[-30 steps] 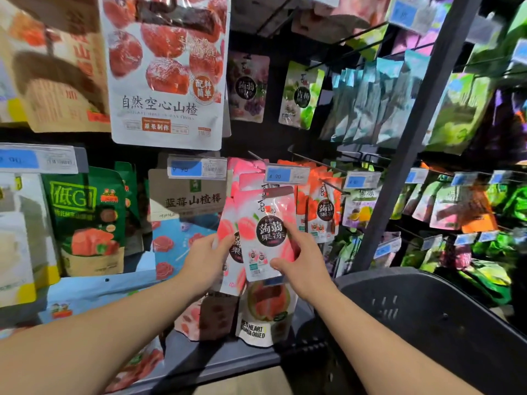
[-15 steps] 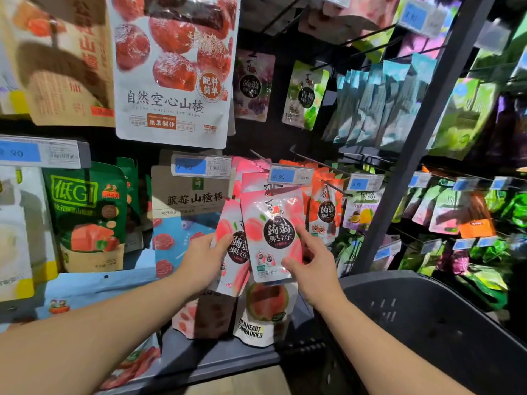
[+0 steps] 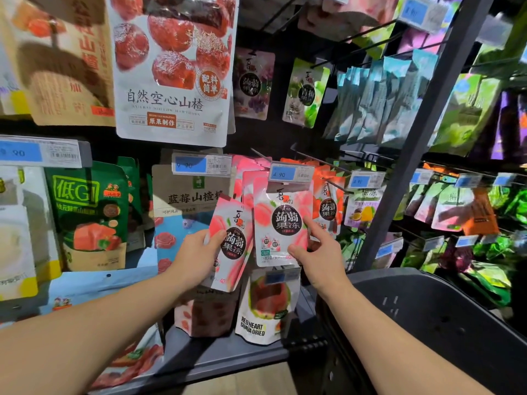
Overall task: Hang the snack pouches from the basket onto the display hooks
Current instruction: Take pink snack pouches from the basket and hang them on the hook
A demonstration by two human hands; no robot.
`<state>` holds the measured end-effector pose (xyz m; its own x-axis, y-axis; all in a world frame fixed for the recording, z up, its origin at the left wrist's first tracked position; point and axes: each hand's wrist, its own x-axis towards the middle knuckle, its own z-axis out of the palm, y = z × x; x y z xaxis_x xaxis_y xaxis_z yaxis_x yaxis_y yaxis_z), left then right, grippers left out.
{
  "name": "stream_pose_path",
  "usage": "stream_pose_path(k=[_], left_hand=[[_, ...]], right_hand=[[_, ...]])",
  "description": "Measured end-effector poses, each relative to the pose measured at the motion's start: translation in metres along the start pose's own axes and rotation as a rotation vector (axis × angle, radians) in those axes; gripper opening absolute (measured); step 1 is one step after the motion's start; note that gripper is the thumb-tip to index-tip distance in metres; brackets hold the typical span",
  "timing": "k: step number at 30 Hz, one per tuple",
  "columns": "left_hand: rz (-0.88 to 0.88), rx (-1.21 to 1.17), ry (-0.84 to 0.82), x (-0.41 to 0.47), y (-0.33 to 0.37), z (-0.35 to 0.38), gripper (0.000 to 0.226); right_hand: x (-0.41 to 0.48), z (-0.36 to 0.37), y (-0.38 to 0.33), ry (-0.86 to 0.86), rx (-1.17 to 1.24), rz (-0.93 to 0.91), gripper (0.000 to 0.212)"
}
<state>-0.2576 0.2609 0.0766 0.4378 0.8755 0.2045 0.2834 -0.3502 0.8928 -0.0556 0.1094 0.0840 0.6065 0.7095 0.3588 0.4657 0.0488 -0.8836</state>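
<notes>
My left hand [image 3: 196,256] grips a pink peach jelly pouch [image 3: 232,240], tilted to the right, in front of the rack. My right hand [image 3: 319,252] pinches the lower right edge of a second, upright pink pouch [image 3: 281,220] whose top sits just under the blue price tag [image 3: 291,173] at the tip of a display hook. More pink pouches [image 3: 248,169] hang behind it on the same hook. The dark basket [image 3: 445,317] is at the lower right; its inside shows no pouches from this angle.
A large white hawthorn bag [image 3: 171,69] hangs overhead. Green [image 3: 88,212] and brown [image 3: 191,201] bags hang on the left, orange pouches [image 3: 328,206] on the right. A guava pouch [image 3: 268,306] hangs below. A grey upright post [image 3: 413,155] slants beside the basket.
The upright pouch in my right hand has risen towards the price tag on the hook. My left hand has tilted and lifted its pouch slightly. The view has shifted a little.
</notes>
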Motion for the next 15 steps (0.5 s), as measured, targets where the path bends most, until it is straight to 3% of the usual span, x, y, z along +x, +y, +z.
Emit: stream_pose_path(k=[10, 15], left_hand=[[0.004, -0.022, 0.057, 0.001, -0.008, -0.017, 0.055], [-0.012, -0.078, 0.107, 0.001, -0.008, -0.028, 0.053]], right_hand=[[0.01, 0.015, 0.016, 0.003, -0.052, 0.031, 0.084], [0.03, 0.03, 0.028, 0.07, -0.155, 0.042, 0.076]])
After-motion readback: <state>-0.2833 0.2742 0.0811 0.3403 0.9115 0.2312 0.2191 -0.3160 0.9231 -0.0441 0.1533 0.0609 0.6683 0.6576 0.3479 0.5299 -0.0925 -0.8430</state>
